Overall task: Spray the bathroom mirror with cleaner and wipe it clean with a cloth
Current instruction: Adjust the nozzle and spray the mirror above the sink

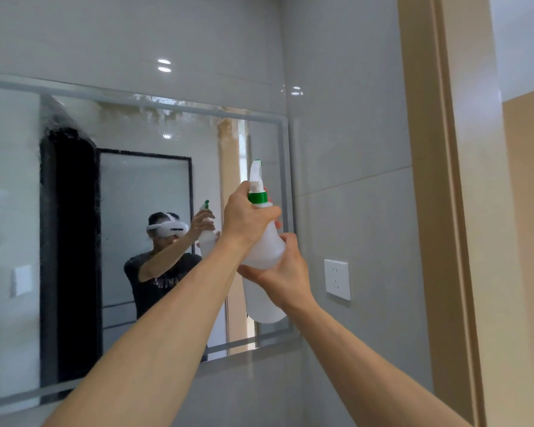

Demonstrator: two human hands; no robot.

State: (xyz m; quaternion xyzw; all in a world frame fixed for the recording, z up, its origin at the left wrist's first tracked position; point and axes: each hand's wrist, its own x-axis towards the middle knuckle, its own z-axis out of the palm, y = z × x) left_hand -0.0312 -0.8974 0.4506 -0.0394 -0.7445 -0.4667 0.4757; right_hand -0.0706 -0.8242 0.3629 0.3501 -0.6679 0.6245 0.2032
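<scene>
Hands raised round spray bottle nr mirror.

Translucent white spray bottle, green collar; grey glossy wall tiles; white socket; beige door frame; mirror edge possibly frosted.

Glossy pale grey wall tiles catching two pairs of small ceiling-light glints meet at a corner, a white wall socket sits on the right-hand wall, and a beige door frame runs upright along the right side.
</scene>
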